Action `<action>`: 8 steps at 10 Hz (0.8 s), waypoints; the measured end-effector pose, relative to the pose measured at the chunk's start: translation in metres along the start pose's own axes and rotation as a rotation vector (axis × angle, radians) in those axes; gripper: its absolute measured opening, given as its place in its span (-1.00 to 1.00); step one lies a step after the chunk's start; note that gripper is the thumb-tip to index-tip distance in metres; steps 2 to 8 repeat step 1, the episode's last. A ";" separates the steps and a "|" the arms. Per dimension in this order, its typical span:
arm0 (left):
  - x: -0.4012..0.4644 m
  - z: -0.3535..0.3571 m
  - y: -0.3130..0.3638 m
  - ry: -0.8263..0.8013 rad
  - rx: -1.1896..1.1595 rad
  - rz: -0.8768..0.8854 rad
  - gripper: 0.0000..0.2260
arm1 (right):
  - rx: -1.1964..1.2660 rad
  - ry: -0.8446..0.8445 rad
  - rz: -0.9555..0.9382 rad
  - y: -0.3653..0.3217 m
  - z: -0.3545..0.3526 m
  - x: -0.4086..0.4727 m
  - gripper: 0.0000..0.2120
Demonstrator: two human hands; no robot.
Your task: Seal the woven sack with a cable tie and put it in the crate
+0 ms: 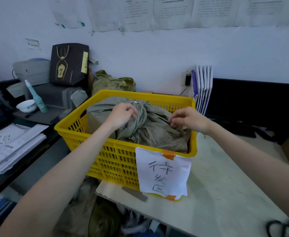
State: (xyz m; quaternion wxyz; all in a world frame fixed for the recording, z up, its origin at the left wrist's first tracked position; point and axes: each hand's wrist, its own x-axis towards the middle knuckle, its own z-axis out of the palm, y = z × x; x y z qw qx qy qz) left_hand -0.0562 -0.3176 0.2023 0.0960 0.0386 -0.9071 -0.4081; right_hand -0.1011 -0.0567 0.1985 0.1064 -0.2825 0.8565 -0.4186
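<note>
Sack (150,132) already tied with cable tie (135,101), sitting in yellow crate (116,159) on tabletop (225,185); left hand (123,115) grips its neck, right hand (188,119) pinches cloth, likely settling it.

This looks like the office corner of a small dispatch or packing room. Printed notices (172,12) are taped in a row on the white wall above a yellow slatted crate (118,156), which stands on a worn pale table (225,194) and carries a handwritten paper label (162,173). Left of the crate lie stacked papers (12,146) and grey office machines (32,71); to its right stand upright file folders (202,86) and a dark monitor (253,100).
</note>
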 end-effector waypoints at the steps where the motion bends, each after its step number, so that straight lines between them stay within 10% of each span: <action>1: -0.005 0.002 0.010 -0.069 -0.078 0.082 -0.74 | 0.108 0.046 0.026 0.003 -0.003 -0.005 -0.84; 8: -0.005 0.002 0.010 -0.069 -0.078 0.082 -0.74 | 0.108 0.046 0.026 0.003 -0.003 -0.005 -0.84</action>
